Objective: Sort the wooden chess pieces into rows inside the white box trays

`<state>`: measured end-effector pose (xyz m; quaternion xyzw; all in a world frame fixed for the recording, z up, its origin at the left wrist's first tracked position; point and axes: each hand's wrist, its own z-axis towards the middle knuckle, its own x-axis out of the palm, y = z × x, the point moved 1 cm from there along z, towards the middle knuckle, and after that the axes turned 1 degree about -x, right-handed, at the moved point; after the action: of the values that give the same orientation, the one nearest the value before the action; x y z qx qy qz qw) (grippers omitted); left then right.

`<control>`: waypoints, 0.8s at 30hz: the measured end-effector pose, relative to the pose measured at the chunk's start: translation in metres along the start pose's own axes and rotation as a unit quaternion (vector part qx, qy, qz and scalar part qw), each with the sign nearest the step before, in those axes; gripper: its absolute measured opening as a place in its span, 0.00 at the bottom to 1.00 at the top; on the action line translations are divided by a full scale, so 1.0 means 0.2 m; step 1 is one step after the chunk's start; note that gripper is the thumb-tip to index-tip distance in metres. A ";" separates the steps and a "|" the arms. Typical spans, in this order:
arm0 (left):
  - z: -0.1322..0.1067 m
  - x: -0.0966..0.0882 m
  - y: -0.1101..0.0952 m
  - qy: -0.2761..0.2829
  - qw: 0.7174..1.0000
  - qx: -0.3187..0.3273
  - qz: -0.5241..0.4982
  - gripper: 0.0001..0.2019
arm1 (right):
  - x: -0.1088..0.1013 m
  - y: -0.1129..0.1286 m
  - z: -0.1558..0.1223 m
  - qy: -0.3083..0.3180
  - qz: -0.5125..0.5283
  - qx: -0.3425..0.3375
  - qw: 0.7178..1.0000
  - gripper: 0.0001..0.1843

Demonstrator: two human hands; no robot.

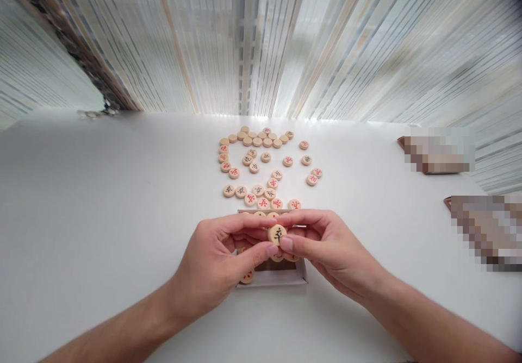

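Between the fingertips of both hands is a round wooden Chinese chess piece [277, 235] with a black character facing me. My left hand [228, 251] pinches it from the left, thumb below and index finger above. From the right, my right hand [326, 241] grips the same piece with thumb and fingers. Directly under the hands lies a shallow open box [281, 279] with a brown floor and pale rim. Several pieces sit inside it, among them a red-marked piece [247, 276] in its near left corner. My hands hide much of the box.
Beyond the box, several loose pieces [263, 203] with red or black characters lie scattered on the white table [122, 205]. Blank-topped pieces [256, 141] cluster farther back. Two blurred box-like objects [432, 168] [485, 232] lie at right. Striped blinds [212, 42] hang behind the table.
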<state>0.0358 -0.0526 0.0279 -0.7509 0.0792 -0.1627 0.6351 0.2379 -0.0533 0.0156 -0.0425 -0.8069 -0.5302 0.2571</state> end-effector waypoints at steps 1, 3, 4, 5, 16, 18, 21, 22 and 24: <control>0.00 0.00 0.00 0.001 1.000 0.002 0.000 0.11 | 0.00 0.00 0.00 -0.001 0.002 0.004 1.000 0.23; -0.01 -0.01 0.01 0.000 1.000 0.015 0.016 0.11 | 0.01 0.00 0.00 -0.003 -0.002 0.007 1.000 0.24; -0.01 -0.01 0.00 0.000 0.999 0.023 0.030 0.11 | 0.01 0.00 0.00 -0.005 -0.007 0.006 1.000 0.24; -0.01 -0.02 0.00 0.000 0.998 0.033 0.046 0.11 | 0.02 0.00 0.00 -0.005 -0.014 0.004 1.000 0.24; -0.02 -0.01 -0.02 0.017 0.950 0.219 0.222 0.19 | 0.05 0.01 -0.01 -0.005 -0.051 0.002 0.999 0.17; -0.02 0.00 -0.02 0.024 0.947 0.224 0.228 0.20 | 0.05 0.01 -0.02 -0.001 -0.049 0.006 0.999 0.16; -0.02 0.00 -0.04 0.046 0.953 0.205 0.219 0.19 | 0.05 0.01 -0.02 0.012 -0.045 0.004 0.999 0.15; -0.02 0.00 -0.04 0.051 0.956 0.197 0.211 0.18 | 0.05 0.01 -0.02 0.019 -0.040 0.002 0.999 0.15; -0.02 0.00 -0.05 0.056 0.962 0.182 0.195 0.17 | 0.06 0.01 -0.02 0.031 -0.027 0.003 0.999 0.15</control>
<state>0.0336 -0.0549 0.0380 -0.5821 0.2285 -0.0890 0.7752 0.2305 -0.0582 0.0236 -0.0033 -0.8008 -0.5360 0.2671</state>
